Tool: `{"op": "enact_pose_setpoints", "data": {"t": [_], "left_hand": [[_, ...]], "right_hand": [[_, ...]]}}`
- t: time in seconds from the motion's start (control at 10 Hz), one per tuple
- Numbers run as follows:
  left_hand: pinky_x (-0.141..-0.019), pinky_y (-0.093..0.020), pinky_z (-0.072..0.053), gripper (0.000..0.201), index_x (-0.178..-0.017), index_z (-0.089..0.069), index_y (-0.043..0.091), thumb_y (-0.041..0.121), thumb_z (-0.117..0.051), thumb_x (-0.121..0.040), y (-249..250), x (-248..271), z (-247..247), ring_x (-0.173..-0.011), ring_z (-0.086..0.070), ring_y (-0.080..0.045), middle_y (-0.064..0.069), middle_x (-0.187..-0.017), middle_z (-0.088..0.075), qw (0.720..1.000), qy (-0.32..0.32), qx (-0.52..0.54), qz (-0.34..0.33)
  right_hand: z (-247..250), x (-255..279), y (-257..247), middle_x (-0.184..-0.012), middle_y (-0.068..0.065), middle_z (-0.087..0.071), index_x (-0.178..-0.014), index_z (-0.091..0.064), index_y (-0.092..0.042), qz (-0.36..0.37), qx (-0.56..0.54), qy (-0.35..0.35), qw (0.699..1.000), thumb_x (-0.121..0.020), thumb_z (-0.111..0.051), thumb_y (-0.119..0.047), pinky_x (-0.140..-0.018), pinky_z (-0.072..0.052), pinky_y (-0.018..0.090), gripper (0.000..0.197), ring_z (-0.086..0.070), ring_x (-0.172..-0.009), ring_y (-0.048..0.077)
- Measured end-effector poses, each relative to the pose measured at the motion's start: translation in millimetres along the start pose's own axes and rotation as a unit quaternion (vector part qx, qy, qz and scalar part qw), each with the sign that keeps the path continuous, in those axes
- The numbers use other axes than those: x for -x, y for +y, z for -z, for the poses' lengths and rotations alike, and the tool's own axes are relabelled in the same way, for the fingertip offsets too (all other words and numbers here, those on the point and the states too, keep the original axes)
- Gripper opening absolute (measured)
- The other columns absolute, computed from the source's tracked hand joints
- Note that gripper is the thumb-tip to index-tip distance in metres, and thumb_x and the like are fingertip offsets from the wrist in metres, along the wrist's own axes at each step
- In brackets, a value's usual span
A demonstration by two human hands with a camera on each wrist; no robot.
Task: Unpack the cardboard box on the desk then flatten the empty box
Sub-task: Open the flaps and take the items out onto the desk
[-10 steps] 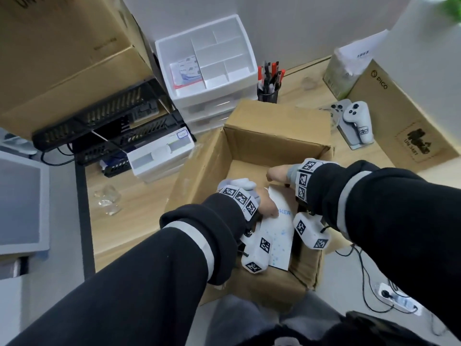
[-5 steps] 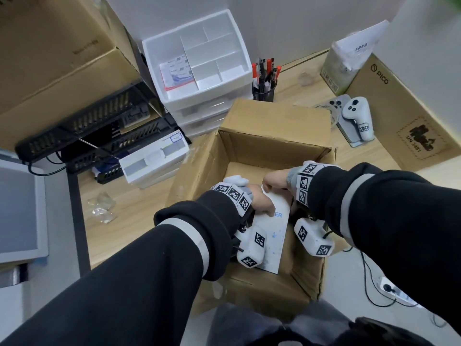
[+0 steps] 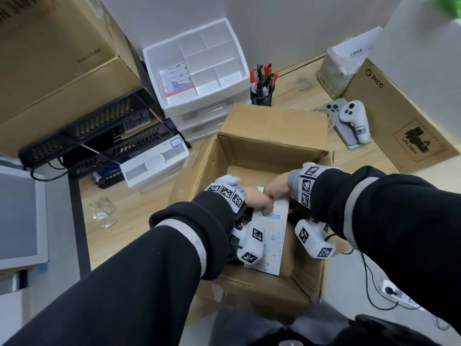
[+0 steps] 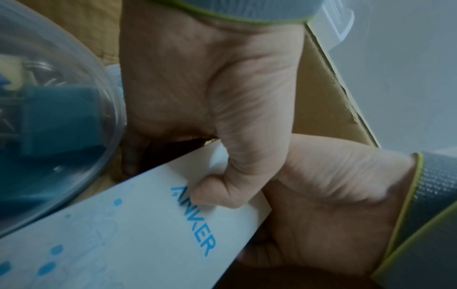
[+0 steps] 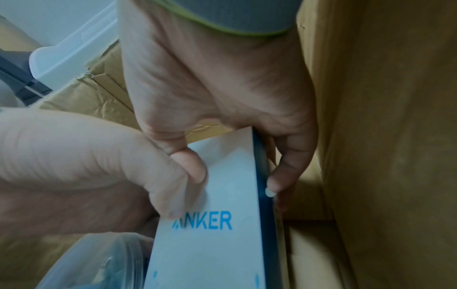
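Note:
An open brown cardboard box (image 3: 274,148) stands at the desk's front edge with its flaps spread. Inside it a white Anker box (image 3: 272,238) leans on end. My left hand (image 3: 260,204) pinches its top end, thumb on the printed face (image 4: 215,191). My right hand (image 3: 275,189) grips the same end, thumb on the face (image 5: 193,168) and fingers (image 5: 284,176) along the dark side edge. The Anker box (image 5: 217,244) sits close to the cardboard wall (image 5: 383,136). A clear round plastic container (image 4: 49,117) lies beside it in the box.
Behind the box stand a white drawer organiser (image 3: 197,71) and a pen cup (image 3: 262,94). Black trays (image 3: 99,136) and a white device (image 3: 154,166) sit at left, a PICO carton (image 3: 399,121) and a controller (image 3: 354,121) at right. Crumpled plastic (image 3: 102,213) lies on the desk.
My right hand has drawn closer to the left one at the top end of the white box. The white box itself has barely shifted.

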State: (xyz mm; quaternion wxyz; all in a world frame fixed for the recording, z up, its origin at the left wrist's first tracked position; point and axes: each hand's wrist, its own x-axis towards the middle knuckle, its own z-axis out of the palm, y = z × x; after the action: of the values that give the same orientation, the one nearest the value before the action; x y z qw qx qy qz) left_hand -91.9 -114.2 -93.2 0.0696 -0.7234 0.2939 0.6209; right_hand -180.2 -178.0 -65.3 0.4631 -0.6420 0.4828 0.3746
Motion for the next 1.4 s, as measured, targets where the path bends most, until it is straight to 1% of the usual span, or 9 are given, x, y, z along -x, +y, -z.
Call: {"op": "enact_pose_setpoints", "data": {"t": [0.2, 0.3, 0.4, 0.6, 0.7, 0.8, 1.1, 1.3, 1.4], "left_hand": [[-0.083, -0.045, -0.058, 0.043, -0.101, -0.055, 0.004, 0.009, -0.069, -0.061, -5, 6, 3, -0.087, -0.068, -0.033, -0.018, -0.096, -0.062, 0.999, 0.029, 0.018, -0.021], [-0.093, -0.058, -0.049, 0.089, -0.122, -0.058, -0.003, 0.016, -0.066, -0.036, -18, -7, 5, -0.089, -0.07, -0.035, -0.021, -0.098, -0.065, 0.997, 0.004, 0.082, -0.016], [-0.084, -0.051, -0.05, 0.079, -0.123, -0.06, 0.002, 0.017, -0.067, -0.045, -21, -1, 15, -0.087, -0.067, -0.037, -0.023, -0.099, -0.067, 0.991, 0.005, 0.127, -0.042], [-0.065, -0.032, -0.044, 0.032, -0.085, -0.064, 0.008, 0.034, -0.069, -0.065, -10, 80, 57, -0.069, -0.052, -0.027, -0.011, -0.08, -0.059, 0.968, -0.018, 0.229, -0.1], [-0.063, -0.028, -0.048, 0.047, -0.095, -0.063, 0.009, 0.048, -0.068, -0.069, -17, 105, 80, -0.068, -0.057, -0.023, -0.013, -0.087, -0.065, 0.962, 0.005, 0.239, -0.129], [-0.07, -0.033, -0.057, 0.072, -0.117, -0.061, 0.009, 0.061, -0.067, -0.068, -36, 123, 105, -0.084, -0.066, -0.024, -0.012, -0.103, -0.066, 0.958, 0.057, 0.233, -0.154], [-0.093, -0.043, -0.057, 0.049, -0.113, -0.069, 0.013, 0.053, -0.068, -0.084, -104, 135, 157, -0.096, -0.074, -0.025, -0.004, -0.1, -0.077, 0.848, 0.301, 0.417, -0.131], [-0.089, -0.042, -0.056, 0.059, -0.117, -0.063, 0.014, 0.057, -0.063, -0.077, -166, 116, 170, -0.085, -0.07, -0.025, -0.006, -0.105, -0.074, 0.805, 0.337, 0.482, -0.078], [-0.083, -0.041, -0.058, 0.07, -0.12, -0.061, 0.014, 0.057, -0.065, -0.065, -197, 103, 182, -0.087, -0.072, -0.024, -0.007, -0.105, -0.074, 0.789, 0.343, 0.505, -0.068]], "right_hand": [[10, 1, -9, -0.058, 0.003, -0.069, -0.077, -0.063, -0.006, -0.008, 0.064, -0.114, 0.991, -0.096, -0.047, -0.006, -0.05, -0.051, 0.019, 0.025, -0.064, -0.047, 0.012], [20, 17, -8, -0.078, 0.012, -0.073, -0.093, -0.069, 0.0, -0.002, 0.035, -0.125, 0.992, -0.09, -0.055, -0.012, -0.08, -0.055, 0.034, 0.018, -0.067, -0.077, 0.026], [38, 35, -4, -0.105, 0.018, -0.071, -0.112, -0.069, 0.001, -0.014, 0.006, -0.119, 0.993, -0.072, -0.069, -0.018, -0.1, -0.049, 0.041, 0.044, -0.063, -0.097, 0.031], [84, 93, -13, -0.078, 0.008, -0.074, -0.096, -0.066, -0.009, 0.03, -0.099, -0.038, 0.994, -0.073, -0.071, -0.025, -0.064, -0.054, 0.026, 0.028, -0.066, -0.076, 0.02], [106, 109, -16, -0.094, 0.011, -0.075, -0.108, -0.065, -0.012, 0.074, -0.161, 0.007, 0.984, -0.057, -0.078, -0.025, -0.078, -0.054, 0.033, 0.054, -0.068, -0.086, 0.025], [119, 118, -32, -0.102, 0.012, -0.075, -0.11, -0.063, -0.014, 0.12, -0.237, 0.065, 0.962, -0.065, -0.074, -0.023, -0.09, -0.052, 0.039, 0.047, -0.069, -0.094, 0.028], [90, 89, -115, -0.1, 0.006, -0.072, -0.11, -0.057, -0.021, 0.19, -0.407, 0.061, 0.892, -0.074, -0.071, -0.03, -0.083, -0.055, 0.037, 0.039, -0.068, -0.1, 0.024], [40, 43, -186, -0.107, 0.007, -0.069, -0.104, -0.059, -0.02, 0.191, -0.417, 0.022, 0.888, -0.078, -0.073, -0.033, -0.096, -0.051, 0.04, 0.032, -0.065, -0.104, 0.024], [24, 23, -217, -0.094, 0.004, -0.068, -0.1, -0.059, -0.021, 0.178, -0.407, 0.022, 0.896, -0.084, -0.07, -0.037, -0.082, -0.054, 0.035, 0.025, -0.065, -0.091, 0.022]]}}
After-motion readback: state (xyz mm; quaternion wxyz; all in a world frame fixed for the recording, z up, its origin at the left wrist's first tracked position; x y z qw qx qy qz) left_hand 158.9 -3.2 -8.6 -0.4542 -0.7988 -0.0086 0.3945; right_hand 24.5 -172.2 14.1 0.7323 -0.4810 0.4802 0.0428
